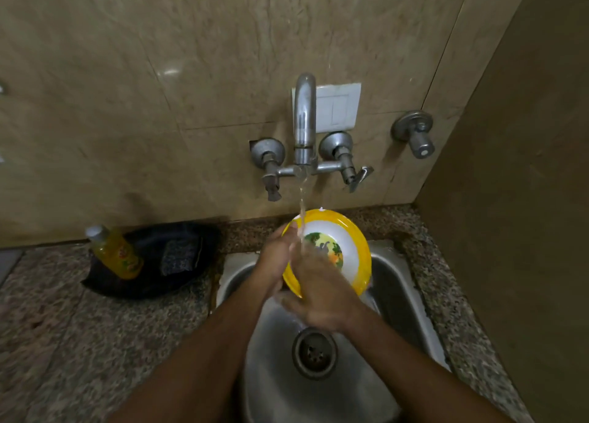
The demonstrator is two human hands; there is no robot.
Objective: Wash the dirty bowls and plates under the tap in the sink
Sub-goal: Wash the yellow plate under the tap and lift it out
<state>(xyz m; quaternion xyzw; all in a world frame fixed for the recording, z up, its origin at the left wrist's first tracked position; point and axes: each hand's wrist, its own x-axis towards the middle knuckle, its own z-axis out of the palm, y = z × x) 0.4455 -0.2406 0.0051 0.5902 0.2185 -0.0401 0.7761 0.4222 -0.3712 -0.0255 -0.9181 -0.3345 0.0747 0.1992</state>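
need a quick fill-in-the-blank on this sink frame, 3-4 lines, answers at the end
1. The stream from the tap lands on a bowl whose rim is coloured ____.
2. The left hand holds the bowl by its ____ edge.
3. The right hand rubs the bowl's ____ face.
4. The dish soap bottle lies on a dark ____ beside the sink.

Answers: yellow; left; inner; cloth

Lower left of the plate (347, 228) hidden behind both hands. Right hand (322, 292) blurred, its fingers (287, 298) smeared beyond telling apart. Left hand (277, 257) fingers tucked behind the rim, grip unseen. Bottle (116, 253) label too small to read. Sink (395, 282) front cut off by the bottom edge.
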